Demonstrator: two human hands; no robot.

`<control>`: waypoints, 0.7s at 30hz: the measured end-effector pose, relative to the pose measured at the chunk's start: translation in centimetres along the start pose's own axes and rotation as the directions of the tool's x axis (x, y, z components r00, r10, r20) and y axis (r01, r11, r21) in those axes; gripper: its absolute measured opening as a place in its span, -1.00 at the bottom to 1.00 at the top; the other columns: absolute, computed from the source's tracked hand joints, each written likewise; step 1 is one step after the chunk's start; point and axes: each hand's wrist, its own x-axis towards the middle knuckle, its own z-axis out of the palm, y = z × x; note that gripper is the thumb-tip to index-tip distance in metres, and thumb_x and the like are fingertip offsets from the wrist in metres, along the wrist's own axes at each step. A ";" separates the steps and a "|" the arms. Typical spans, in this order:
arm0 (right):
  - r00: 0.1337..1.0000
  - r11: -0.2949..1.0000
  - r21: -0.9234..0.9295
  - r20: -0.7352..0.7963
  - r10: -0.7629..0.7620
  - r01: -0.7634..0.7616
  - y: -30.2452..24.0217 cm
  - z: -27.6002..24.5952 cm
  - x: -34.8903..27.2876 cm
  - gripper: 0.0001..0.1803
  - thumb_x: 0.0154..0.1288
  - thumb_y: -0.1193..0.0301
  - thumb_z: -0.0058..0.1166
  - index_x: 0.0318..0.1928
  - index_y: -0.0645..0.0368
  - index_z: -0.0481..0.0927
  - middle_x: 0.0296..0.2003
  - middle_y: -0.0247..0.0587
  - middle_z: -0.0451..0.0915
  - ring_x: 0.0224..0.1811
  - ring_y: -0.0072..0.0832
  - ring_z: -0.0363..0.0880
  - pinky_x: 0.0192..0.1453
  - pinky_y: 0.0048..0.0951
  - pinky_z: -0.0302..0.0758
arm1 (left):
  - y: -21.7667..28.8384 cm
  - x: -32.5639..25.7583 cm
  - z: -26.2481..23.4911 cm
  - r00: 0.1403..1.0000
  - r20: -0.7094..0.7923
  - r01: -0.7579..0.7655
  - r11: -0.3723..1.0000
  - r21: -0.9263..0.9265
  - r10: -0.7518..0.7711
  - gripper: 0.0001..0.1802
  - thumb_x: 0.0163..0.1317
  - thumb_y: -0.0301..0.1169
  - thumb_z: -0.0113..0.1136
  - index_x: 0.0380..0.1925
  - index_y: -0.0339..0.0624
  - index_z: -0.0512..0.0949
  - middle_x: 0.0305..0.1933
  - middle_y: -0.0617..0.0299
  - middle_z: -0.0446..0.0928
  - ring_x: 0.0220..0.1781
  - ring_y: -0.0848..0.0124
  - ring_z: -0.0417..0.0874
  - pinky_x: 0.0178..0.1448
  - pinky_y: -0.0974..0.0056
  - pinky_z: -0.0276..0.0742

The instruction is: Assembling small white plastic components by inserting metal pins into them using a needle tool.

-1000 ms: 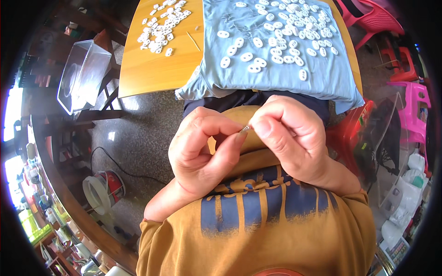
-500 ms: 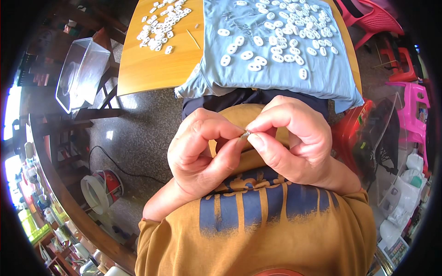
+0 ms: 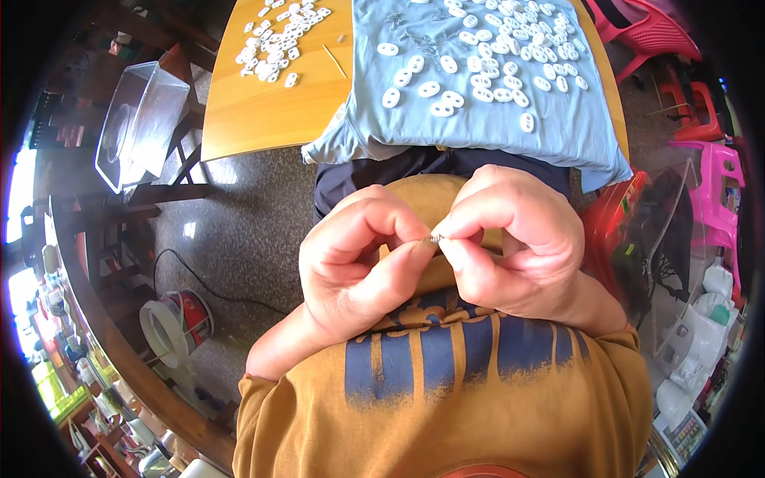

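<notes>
A tiny metal coil spring (image 3: 435, 238) is pinched between my two hands, above my lap. My left hand (image 3: 362, 259) grips one end with thumb and forefinger. Thumb and forefinger of my right hand (image 3: 518, 243) close on the other end. Fingertips cover most of the spring, so only a short stretch of coils shows. Beyond my hands, a light blue cloth (image 3: 374, 119) drapes over the table edge, with many white oval two-holed pieces (image 3: 527, 122) scattered on it. Thin metal springs or wires (image 3: 414, 44) lie in a loose group near its far left.
Smaller white pieces (image 3: 275, 48) are heaped on the wooden table (image 3: 263, 119) at left, near a thin yellow stick (image 3: 335, 61). A clear plastic box (image 3: 143, 127) stands farther left, a white bucket (image 3: 167, 331) below it. Pink and red stools (image 3: 713, 187) stand at right.
Both hands have shifted slightly right, still pinching the spring. My fingertips have altered their hold a little, and the view has moved slightly.
</notes>
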 end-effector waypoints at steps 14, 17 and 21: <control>1.000 1.000 0.017 0.007 -0.015 0.015 0.3 0.2 -0.1 -0.81 -0.10 0.72 0.11 -0.45 0.22 0.49 -0.58 -0.24 0.49 -0.61 -0.43 0.46 -0.54 -0.51 0.39 | 0.3 -0.2 1.0 0.938 -0.035 0.310 0.877 -0.367 -0.346 -0.93 0.09 -0.60 0.17 -0.40 -0.28 0.50 -0.52 0.36 0.44 -0.56 0.63 0.35 -0.46 0.48 0.30; 0.999 0.999 0.041 -0.035 0.021 -0.020 0.3 0.3 -0.1 -0.82 -0.08 0.72 0.10 -0.44 0.22 0.49 -0.57 -0.24 0.50 -0.60 -0.45 0.47 -0.53 -0.52 0.39 | -0.2 0.4 0.0 0.994 0.033 -0.111 0.984 0.138 0.108 -0.89 -0.03 -0.65 0.22 -0.45 -0.31 0.53 -0.52 0.28 0.45 -0.56 0.54 0.41 -0.46 0.43 0.31; 0.999 1.000 -0.008 -0.054 0.005 -0.005 0.4 0.3 -0.2 -0.82 -0.08 0.71 0.11 -0.43 0.22 0.50 -0.57 -0.24 0.51 -0.60 -0.46 0.48 -0.54 -0.53 0.39 | -0.2 0.8 0.0 0.974 0.025 -0.222 0.929 0.296 0.225 -0.85 -0.12 -0.68 0.24 -0.48 -0.31 0.54 -0.52 0.22 0.49 -0.56 0.49 0.45 -0.48 0.41 0.36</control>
